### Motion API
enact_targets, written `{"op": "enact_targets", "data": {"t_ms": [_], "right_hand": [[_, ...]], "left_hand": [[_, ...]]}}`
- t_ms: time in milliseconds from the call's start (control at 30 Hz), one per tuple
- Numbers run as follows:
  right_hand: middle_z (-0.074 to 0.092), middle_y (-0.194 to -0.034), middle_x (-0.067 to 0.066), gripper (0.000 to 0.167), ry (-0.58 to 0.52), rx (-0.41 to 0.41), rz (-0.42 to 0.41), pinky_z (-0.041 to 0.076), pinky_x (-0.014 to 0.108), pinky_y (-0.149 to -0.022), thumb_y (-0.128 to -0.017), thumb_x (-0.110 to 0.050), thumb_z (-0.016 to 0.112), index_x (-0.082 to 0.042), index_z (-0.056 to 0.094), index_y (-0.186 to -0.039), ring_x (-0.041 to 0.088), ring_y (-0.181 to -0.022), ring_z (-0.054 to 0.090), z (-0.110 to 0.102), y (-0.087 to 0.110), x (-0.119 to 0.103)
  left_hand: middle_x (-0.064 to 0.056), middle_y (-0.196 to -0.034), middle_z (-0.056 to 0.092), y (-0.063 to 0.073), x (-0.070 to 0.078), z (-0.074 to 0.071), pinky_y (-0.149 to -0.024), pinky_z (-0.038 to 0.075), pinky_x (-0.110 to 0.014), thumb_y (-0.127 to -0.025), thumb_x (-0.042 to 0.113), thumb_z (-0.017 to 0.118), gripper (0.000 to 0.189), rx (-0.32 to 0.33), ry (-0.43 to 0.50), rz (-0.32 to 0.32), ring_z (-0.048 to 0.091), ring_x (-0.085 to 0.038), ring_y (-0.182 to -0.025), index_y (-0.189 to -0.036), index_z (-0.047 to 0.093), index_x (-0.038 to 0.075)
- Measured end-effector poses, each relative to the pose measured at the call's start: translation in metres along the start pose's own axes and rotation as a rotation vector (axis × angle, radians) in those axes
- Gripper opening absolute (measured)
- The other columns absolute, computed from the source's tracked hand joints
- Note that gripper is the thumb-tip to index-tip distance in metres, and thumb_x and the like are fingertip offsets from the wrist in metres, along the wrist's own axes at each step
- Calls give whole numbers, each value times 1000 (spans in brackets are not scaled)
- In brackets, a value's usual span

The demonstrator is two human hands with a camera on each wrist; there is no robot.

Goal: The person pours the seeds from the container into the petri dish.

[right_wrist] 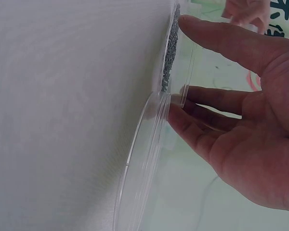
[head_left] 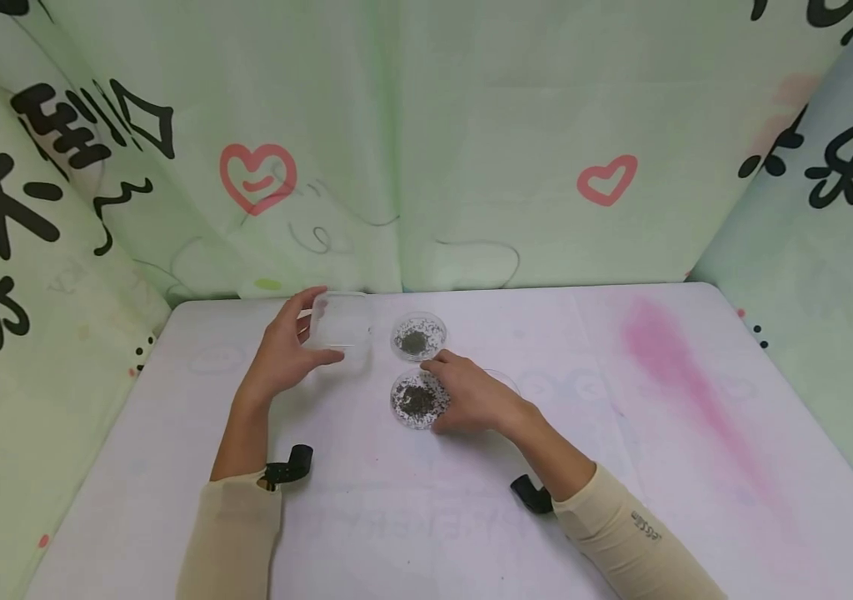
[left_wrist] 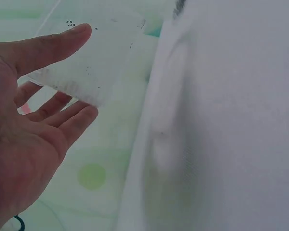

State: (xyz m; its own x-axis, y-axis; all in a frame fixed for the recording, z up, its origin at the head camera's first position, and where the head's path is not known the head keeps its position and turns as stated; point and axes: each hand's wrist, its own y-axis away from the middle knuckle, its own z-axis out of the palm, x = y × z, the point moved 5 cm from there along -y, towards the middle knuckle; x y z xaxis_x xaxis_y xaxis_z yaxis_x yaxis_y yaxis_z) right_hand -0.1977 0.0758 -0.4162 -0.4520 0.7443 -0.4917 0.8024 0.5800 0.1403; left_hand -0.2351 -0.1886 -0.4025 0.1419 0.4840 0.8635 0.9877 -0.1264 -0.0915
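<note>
My left hand (head_left: 282,354) holds a clear plastic box (head_left: 341,321) near the table's back edge. In the left wrist view, the thumb lies across one face of the box (left_wrist: 91,62) and the other fingers are at its lower edge. My right hand (head_left: 477,394) grips a clear petri dish of dark granules (head_left: 415,402) by its rim, thumb on the near side and fingers on the far side. Just behind it stands a second petri dish (head_left: 415,335) with similar granules. Beside the gripped dish, clear round dishes or lids (right_wrist: 143,149) appear in the right wrist view, mostly hidden in the head view.
A white cloth covers the table (head_left: 396,525), with a pink stain (head_left: 681,375) on its right side. Pale green curtains (head_left: 471,125) with black writing and red hearts hang behind and at both sides. Black wrist cameras (head_left: 299,461) stick out from the cuffs.
</note>
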Motion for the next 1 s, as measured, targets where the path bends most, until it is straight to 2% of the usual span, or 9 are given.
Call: {"op": "enact_targets", "data": {"t_ms": [100, 200, 400, 500, 567, 633, 733, 867, 1000], "right_hand": [[54, -144, 16, 90, -2, 1, 2, 48, 45, -113, -73, -14, 90, 4, 48, -151, 32, -134, 55, 0, 0, 0], [54, -144, 16, 90, 0, 4, 0, 48, 45, -112, -73, -14, 90, 4, 48, -150, 32, -133, 55, 0, 0, 0], [55, -144, 16, 88, -2, 3, -6, 48, 44, -112, -73, -14, 89, 4, 49, -150, 32, -133, 55, 1, -1, 0], [55, -145, 16, 88, -1, 0, -2, 48, 44, -112, -73, -13, 89, 4, 49, -150, 31, -133, 55, 2, -2, 0], [55, -145, 16, 89, 0, 2, 0, 48, 44, -112, -73, -14, 89, 4, 49, -151, 31, -133, 55, 1, -2, 0], [55, -145, 16, 89, -2, 2, 6, 48, 44, -112, -73, -14, 90, 3, 49, -151, 32, -133, 55, 1, -2, 1], [54, -145, 17, 90, -9, 1, 11, 48, 45, -112, -73, -14, 90, 3, 48, -151, 32, -134, 55, 1, -1, 1], [54, -146, 17, 90, -15, -1, 13, 48, 45, -113, -73, -13, 90, 4, 48, -151, 32, -135, 55, 0, -1, 1], [54, -146, 17, 90, -23, -4, 12, 47, 45, -113, -73, -13, 90, 4, 48, -151, 33, -135, 54, 1, 0, 1]], "left_hand": [[-17, -157, 38, -1, -10, 0, -122, 36, -52, -82, 5, 87, 98, -22, -13, -43, 42, -45, -148, -162, 32, 21], [-19, -160, 35, -1, -17, 1, -122, 36, -53, -84, 4, 85, 98, -40, -25, -60, 39, -48, -149, -163, 29, 20], [-20, -164, 29, 1, -24, 1, -123, 34, -52, -87, 3, 81, 97, -74, -37, -98, 34, -50, -151, -164, 24, 17], [-19, -166, 27, 2, -26, 0, -122, 36, -55, -89, 5, 80, 97, -93, -59, -125, 35, -51, -150, -165, 22, 18], [-19, -166, 27, 2, -28, 0, -115, 44, -54, -89, 7, 80, 97, -103, -83, -138, 43, -48, -143, -165, 20, 18], [-18, -166, 29, 2, -29, -1, -103, 49, -49, -89, 9, 80, 97, -105, -112, -145, 51, -44, -130, -165, 20, 19], [-18, -166, 29, 2, -29, -1, -89, 46, -41, -89, 10, 80, 98, -110, -137, -150, 51, -37, -113, -165, 18, 19], [-18, -168, 27, 2, -31, 0, -91, 47, -41, -89, 9, 80, 100, -116, -132, -166, 51, -38, -117, -166, 16, 20], [-20, -169, 24, 2, -32, 1, -105, 46, -52, -88, 8, 81, 106, -117, -115, -181, 46, -45, -135, -167, 13, 20]]}}
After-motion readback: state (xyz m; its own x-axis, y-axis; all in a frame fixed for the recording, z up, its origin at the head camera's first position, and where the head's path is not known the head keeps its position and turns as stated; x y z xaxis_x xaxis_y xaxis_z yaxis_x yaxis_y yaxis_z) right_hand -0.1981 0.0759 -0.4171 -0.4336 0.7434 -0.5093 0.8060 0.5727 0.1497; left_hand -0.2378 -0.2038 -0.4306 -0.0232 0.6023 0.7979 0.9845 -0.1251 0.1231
